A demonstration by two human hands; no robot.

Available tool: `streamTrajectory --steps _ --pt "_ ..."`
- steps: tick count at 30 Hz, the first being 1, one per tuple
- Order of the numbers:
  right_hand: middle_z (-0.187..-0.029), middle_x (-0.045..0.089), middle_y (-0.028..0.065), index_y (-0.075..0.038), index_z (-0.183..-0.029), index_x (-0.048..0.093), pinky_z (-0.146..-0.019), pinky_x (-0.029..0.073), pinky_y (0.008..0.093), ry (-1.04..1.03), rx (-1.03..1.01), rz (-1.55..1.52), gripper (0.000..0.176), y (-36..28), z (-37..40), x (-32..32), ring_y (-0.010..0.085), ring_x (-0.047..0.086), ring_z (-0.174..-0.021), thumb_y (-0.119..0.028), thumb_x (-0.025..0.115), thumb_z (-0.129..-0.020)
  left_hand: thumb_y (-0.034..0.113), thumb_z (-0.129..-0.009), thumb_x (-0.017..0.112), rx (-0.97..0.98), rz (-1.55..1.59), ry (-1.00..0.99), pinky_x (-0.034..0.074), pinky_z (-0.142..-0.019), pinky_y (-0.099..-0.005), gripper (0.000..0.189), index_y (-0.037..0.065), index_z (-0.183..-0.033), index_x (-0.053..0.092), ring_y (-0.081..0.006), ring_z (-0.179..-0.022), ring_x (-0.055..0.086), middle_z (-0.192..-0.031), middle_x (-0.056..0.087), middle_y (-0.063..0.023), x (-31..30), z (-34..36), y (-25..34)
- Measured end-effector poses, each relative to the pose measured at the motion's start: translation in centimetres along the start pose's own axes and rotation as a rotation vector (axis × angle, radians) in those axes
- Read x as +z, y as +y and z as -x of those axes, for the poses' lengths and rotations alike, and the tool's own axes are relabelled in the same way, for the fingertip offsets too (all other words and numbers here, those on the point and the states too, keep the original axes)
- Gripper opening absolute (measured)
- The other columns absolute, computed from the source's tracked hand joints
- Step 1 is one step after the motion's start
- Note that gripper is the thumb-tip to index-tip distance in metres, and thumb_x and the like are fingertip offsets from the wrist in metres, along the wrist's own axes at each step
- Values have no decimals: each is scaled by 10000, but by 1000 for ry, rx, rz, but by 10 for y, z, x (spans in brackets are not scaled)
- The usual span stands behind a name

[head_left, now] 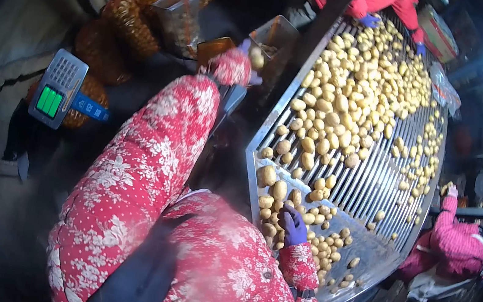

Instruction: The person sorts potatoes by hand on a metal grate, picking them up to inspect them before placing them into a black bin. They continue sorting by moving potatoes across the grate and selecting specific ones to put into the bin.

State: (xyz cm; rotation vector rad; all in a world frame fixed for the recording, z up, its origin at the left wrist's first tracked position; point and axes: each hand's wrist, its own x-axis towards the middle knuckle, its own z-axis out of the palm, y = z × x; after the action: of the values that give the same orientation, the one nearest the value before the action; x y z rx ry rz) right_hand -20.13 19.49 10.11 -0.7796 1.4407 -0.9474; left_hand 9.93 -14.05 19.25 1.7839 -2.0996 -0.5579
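Two purple-gloved hands are ours: the left hand [255, 79] has fingers wide around a blurred tan potato [257, 58], grip unclear; the right hand [294, 226] reaches among yellow-brown potatoes [280, 190] on the grey metal counter [365, 244], fingers bent, hold unclear. Lifting needs a secure pinch.

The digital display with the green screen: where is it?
In the head view, the digital display is at far left, right beside an orange sack, left of the person's flowered left sleeve.
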Motion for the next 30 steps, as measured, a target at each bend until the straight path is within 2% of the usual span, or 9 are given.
streamTrajectory --steps 3,6,11,13,16,20,23,27,30 --pt "-1139 648 81 -33 -1219 616 -907 480 315 184 54 56 317 16 27 -18 167 599 -1018 -191 623 -944 394 -848 691 196 918 -75 514 -838 -463 620 86 -1329 450 -270 -964 616 -1070 633 -144 141 -149 -115" --pt "-1126 662 78 -5 -1173 639 -930 465 290 526 144 274 272 54 65 -55 141 603 -1013 -153 620 -946 224 -952 589 -60 1265 -6 525 -762 -353 344 86 -1265 560 -179 -780 619 -950 644 -43 103 -29 36" --pt "-1085 659 56 -18 -1160 641 -777 500 239 721 24 210 239 88 130 -50 83 596 -930 -119 580 -952 166 -917 620 537 713 -422 511 -852 -300 277 58 -1169 656 -192 -940 644 -1082 679 -103 150 110 38" --pt "-1073 663 52 -15 -1150 644 -768 508 239 714 170 183 234 63 131 -32 88 601 -930 -117 586 -948 165 -895 614 468 489 -745 493 -913 -333 360 75 -1243 612 -204 -1040 622 -1134 653 -104 145 129 58" --pt "-1048 675 51 -33 -1150 651 -793 511 250 695 120 -46 244 88 126 -20 121 623 -937 -131 613 -930 197 -687 690 1161 29 -514 466 -945 -468 548 160 -1230 621 -368 -1087 575 -1171 631 -126 182 130 62" --pt "-1082 679 76 -48 -1154 660 -832 497 270 671 83 -108 266 57 102 -4 145 626 -973 -138 643 -904 200 -692 708 943 -281 -861 475 -960 -416 518 135 -1201 635 -352 -1100 596 -1216 620 -157 188 121 104" --pt "-1099 677 87 -38 -1143 664 -846 498 285 622 9 116 278 44 92 -5 148 629 -991 -140 658 -885 218 -751 705 621 161 -684 480 -946 -385 491 92 -1218 621 -317 -1078 619 -1185 632 -171 183 111 97" --pt "-1063 670 59 -23 -1141 662 -803 505 271 524 -188 268 253 38 71 -10 128 633 -950 -109 645 -904 145 -826 592 -294 1616 -811 443 -1000 -484 508 14 -1310 513 -382 -1198 540 -1255 577 -195 126 71 53" --pt "-1084 671 121 -71 -1117 673 -834 518 336 431 -439 566 255 18 24 5 243 654 -980 -120 673 -866 169 -889 545 -236 1649 -816 515 -907 -451 423 -11 -1271 522 -323 -1090 608 -1183 607 -182 87 61 28"
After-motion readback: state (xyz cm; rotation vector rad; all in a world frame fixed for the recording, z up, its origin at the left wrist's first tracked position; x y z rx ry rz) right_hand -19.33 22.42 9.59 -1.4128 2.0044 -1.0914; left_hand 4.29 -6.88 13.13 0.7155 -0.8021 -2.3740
